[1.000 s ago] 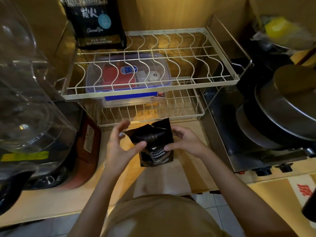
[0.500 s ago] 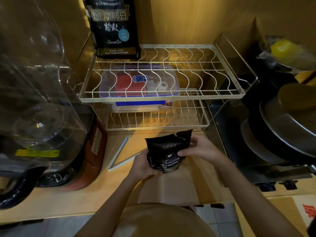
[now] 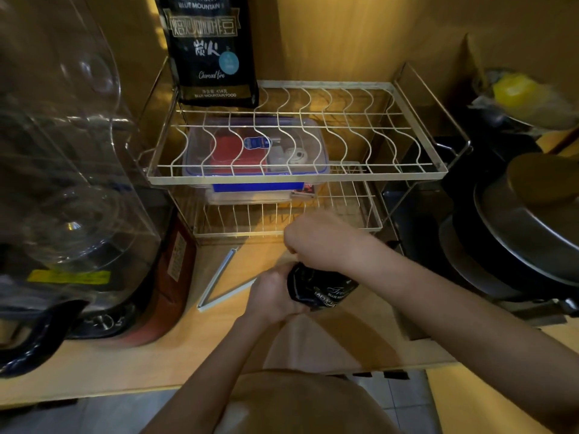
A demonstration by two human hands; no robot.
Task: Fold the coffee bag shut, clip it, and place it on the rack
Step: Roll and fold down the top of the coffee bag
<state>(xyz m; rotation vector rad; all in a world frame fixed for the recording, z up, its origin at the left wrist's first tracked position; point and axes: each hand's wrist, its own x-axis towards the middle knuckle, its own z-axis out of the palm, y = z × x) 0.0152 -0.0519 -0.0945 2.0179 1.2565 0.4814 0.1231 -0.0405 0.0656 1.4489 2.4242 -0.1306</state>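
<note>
**Small coffee bag gripped in both hands above the counter**

A clear glass vessel [image 3: 72, 189] on a dark appliance base occupies the far left. Just beside it stands a reddish-brown container [image 3: 175, 277] with a white label.

On the wooden counter [image 3: 125, 364], a white bag clip [image 3: 219, 281] lies open in a V shape, its hinge end nearest the person. The clip is just to the left of the hands and is not held.

The left hand [image 3: 272, 296] is closed around the lower left side of the small black coffee bag [image 3: 322, 289], with the fingers curled under it. The right hand [image 3: 316, 242] is clenched over the top of the bag and covers the upper edge; the state of the fold beneath it cannot be determined. The bag is in front of the rack, not on it.

The two-tier wire rack [image 3: 297, 175] stands behind the hands. A large black coffee bag [image 3: 213, 51] stands upright at the rear left of the upper tier. A clear plastic box [image 3: 257, 151] with a blue rim sits on the lower tier.

Stacked dark pans [image 3: 526, 233] lie at the right.
</note>
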